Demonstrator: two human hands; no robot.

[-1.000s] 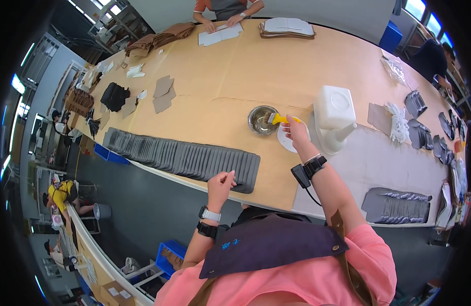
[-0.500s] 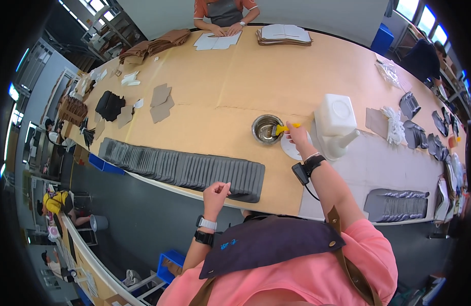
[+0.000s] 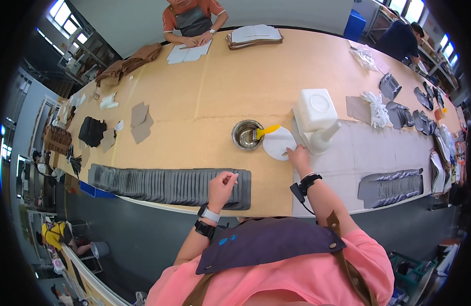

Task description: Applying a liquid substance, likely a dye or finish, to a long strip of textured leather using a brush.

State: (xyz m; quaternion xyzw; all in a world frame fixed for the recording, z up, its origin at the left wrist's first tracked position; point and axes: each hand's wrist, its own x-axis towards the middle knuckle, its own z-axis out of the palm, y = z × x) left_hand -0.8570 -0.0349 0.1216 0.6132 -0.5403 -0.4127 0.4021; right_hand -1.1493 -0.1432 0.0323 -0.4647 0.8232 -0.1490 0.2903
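My right hand (image 3: pixel 298 158) has its fingertips closed at the edge of a flat white disc (image 3: pixel 277 141) lying on the table. Beside the disc stands a round metal bowl (image 3: pixel 241 145). A brush with a yellow handle (image 3: pixel 268 130) rests in it, its handle sticking out over the rim towards the disc. My left hand (image 3: pixel 222 188) is held with curled, pinched fingers above the right end of a long row of overlapping grey pieces (image 3: pixel 166 186). Whatever those fingers might hold is too small to make out.
A white plastic bottle (image 3: pixel 317 113) with a spout stands right of the disc. More overlapped grey pieces (image 3: pixel 368 188) lie near the right front edge. White gloves (image 3: pixel 376 109) and shaped grey parts (image 3: pixel 390 86) are farther right. Across the table (image 3: pixel 194 148), another person works beside a paper stack (image 3: pixel 255 34).
My right hand has let go of the brush, which stays in the bowl, and has come back to the disc's near edge. My left hand remains over the grey row. The view has shifted.
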